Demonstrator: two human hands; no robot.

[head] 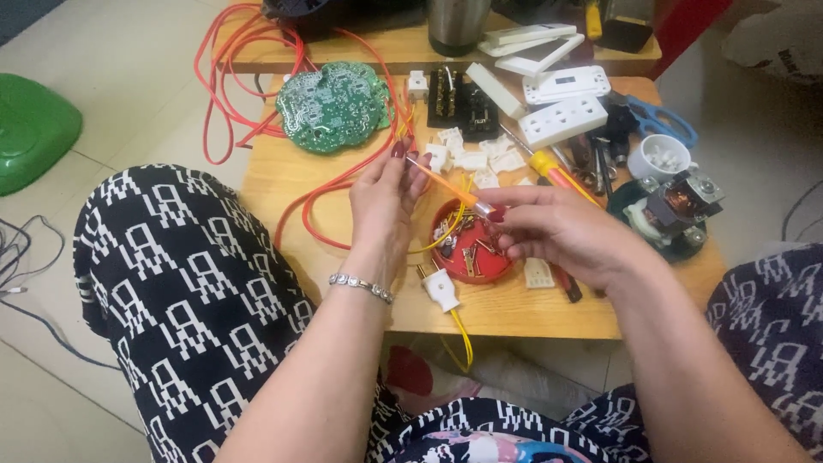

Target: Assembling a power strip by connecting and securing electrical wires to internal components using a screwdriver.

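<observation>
Tiled floor (129, 86), low wooden table (514, 313) cluttered; hands (386, 193) (557, 231) above.

Standing on pale, glossy floor tiles (129, 77), showing thin grout lines under soft, even light. Sitting in the middle, a low wooden table (514, 309) with a light grain, and lying behind it a second wooden board (377, 47) along the far edge. Resting on the floor at the left, a green plastic stool (30, 129).
</observation>
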